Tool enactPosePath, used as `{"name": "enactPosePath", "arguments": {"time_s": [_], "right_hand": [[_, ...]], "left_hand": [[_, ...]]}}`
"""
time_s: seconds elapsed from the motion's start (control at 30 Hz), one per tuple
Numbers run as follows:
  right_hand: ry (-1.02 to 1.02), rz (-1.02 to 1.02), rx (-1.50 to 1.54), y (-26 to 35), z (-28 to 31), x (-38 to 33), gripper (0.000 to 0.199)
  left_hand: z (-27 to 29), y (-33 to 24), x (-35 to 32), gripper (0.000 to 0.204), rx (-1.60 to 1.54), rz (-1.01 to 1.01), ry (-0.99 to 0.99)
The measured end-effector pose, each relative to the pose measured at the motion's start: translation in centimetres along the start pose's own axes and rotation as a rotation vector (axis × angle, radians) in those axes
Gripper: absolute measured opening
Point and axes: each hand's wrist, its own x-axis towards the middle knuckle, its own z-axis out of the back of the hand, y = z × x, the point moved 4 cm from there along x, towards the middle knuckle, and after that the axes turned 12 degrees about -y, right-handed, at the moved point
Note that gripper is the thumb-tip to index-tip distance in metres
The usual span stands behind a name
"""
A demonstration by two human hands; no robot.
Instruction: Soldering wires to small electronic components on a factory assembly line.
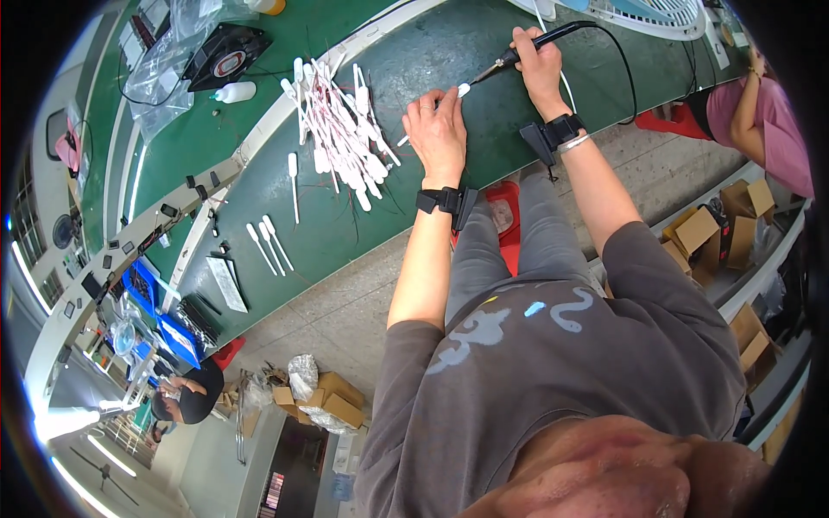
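Note:
My right hand (540,65) is wrapped round the black handle of a soldering iron (566,30), its tip pointing left and down. That tip comes close to the wide end of a small white paddle-shaped piece (464,89); whether they touch is too small to tell. Against the green tabletop (389,78), my left hand (436,134) holds this piece with its fingers closed, and its thin end shows at the other side of the hand. Left of it lies a heap of similar white pieces (341,138) with thin red and dark wires.
One white piece (294,186) and three more (268,246) lie apart to the left. Farther back stand a black square fan (226,59) and a small white bottle (235,92). A large white fan (661,17) is at the upper right. A person in pink (773,129) sits at the right.

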Motion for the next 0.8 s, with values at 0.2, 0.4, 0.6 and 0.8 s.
{"name": "enactPosePath", "arguments": {"time_s": [0.2, 0.4, 0.6, 0.8], "right_hand": [[-0.004, -0.195, 0.383, -2.0, 0.7, 1.0, 0.027], [-0.024, -0.298, 0.521, -2.0, 0.7, 1.2, 0.023], [-0.063, -0.303, 0.538, -1.5, 1.0, 1.3, 0.021], [-0.045, -0.264, 0.534, -0.9, 0.7, 1.1, 0.021]], "left_hand": [[-0.1, 0.1, 0.0, 0.019, -0.038, 0.001, 0.012], [0.7, 0.1, 0.4, 0.018, -0.070, 0.026, -0.005], [5.2, -1.1, 1.9, 0.010, -0.351, 0.395, -0.070], [7.3, -0.7, 2.3, 0.013, -0.649, 0.600, -0.142]]}}
